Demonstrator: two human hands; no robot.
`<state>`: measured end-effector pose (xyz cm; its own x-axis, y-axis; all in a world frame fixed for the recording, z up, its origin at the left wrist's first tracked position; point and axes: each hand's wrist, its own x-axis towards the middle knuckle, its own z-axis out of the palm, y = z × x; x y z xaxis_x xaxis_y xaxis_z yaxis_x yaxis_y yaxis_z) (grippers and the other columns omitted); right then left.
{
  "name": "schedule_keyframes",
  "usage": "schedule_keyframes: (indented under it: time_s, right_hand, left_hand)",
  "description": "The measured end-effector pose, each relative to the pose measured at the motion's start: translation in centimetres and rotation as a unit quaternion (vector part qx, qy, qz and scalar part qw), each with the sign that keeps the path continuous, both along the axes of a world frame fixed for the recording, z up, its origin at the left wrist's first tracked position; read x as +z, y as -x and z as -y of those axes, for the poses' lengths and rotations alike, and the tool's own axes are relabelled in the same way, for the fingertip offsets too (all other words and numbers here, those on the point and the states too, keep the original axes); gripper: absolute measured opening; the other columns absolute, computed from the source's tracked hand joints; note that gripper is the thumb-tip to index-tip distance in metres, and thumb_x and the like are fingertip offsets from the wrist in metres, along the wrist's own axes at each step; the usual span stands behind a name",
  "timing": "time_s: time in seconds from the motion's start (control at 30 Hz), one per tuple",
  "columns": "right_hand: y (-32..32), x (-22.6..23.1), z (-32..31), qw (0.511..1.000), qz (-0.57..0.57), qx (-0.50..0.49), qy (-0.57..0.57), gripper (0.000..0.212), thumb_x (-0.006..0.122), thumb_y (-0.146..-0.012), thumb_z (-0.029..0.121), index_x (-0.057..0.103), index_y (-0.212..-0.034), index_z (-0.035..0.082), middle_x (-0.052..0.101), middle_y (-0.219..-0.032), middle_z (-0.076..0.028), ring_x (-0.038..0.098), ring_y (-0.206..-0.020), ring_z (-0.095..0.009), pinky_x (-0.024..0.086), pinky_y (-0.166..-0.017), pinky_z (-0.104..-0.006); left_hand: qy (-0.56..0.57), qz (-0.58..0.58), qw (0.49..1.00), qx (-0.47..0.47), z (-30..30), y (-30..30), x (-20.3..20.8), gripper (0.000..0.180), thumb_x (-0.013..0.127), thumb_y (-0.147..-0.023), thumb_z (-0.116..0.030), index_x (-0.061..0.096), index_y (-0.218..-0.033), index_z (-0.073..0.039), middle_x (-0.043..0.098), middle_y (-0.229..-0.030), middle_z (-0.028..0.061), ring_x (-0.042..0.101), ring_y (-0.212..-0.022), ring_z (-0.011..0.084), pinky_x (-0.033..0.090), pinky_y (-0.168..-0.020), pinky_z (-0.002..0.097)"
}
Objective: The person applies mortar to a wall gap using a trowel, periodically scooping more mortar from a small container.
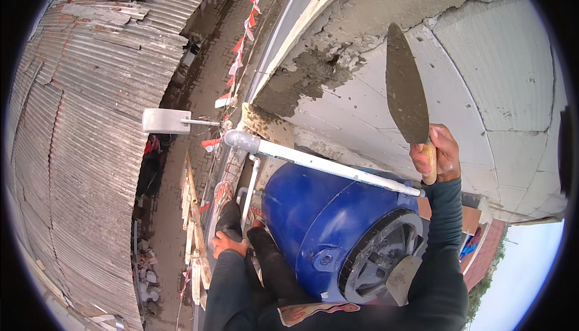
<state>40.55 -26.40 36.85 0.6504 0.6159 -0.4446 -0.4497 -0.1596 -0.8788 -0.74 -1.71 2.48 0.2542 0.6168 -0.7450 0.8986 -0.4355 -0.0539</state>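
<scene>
My right hand is closed round the wooden handle of a trowel. The long pointed blade, coated in grey mortar, stands raised in front of a wall of pale blocks. Dark wet mortar clings to the wall's upper left part, apart from the blade. Low on the left, my left hand lies on my dark-trousered leg with the thumb out; no tool shows in it. Between my arms sits a big blue water tank with a black ribbed lid.
A white pipe with a grey elbow crosses above the tank. Far below on the left runs a paved lane beside a corrugated metal roof. Red and white flags hang along a line. Bamboo poles stand near my legs.
</scene>
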Motion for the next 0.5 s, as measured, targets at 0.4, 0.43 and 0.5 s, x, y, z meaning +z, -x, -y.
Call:
schedule_keyframes:
  time_s: [0.4, 0.43, 0.5]
  right_hand:
    - [-0.2, -13.8, -4.4, 0.707, 0.455, 0.25, 0.48, 0.029, 0.065, -0.094, 0.021, 0.052, -0.109, 0.0, 0.065, -0.08, -0.021, 0.064, -0.073, -0.039, 0.051, -0.071, -0.0439]
    - [-0.4, -14.6, -5.4, 0.696, 0.47, 0.216, 0.498, 0.029, 0.066, -0.094, 0.021, 0.052, -0.109, 0.0, 0.065, -0.081, -0.022, 0.064, -0.073, -0.039, 0.05, -0.071, -0.0439]
    - [-0.1, -13.6, -6.1, 0.734, 0.456, 0.147, 0.481, 0.029, 0.067, -0.093, 0.019, 0.052, -0.109, -0.001, 0.067, -0.083, -0.023, 0.065, -0.076, -0.041, 0.05, -0.072, -0.0463]
  left_hand:
    - [0.028, -0.017, 0.999, -0.021, 0.4, -1.2, 1.2, 0.089, 0.085, -0.068, -0.052, 0.042, -0.131, -0.007, 0.054, -0.123, 0.0191, 0.068, -0.109, 0.0382, 0.055, -0.093, 0.0502]
    - [0.027, -0.016, 0.999, -0.022, 0.4, -1.2, 1.3, 0.088, 0.085, -0.068, -0.051, 0.042, -0.131, -0.006, 0.054, -0.123, 0.0195, 0.068, -0.109, 0.038, 0.055, -0.093, 0.0497]
    - [0.023, -0.014, 0.999, -0.023, 0.3, -1.2, 1.0, 0.088, 0.084, -0.068, -0.051, 0.042, -0.131, -0.006, 0.055, -0.122, 0.0201, 0.069, -0.109, 0.0377, 0.056, -0.093, 0.0487]
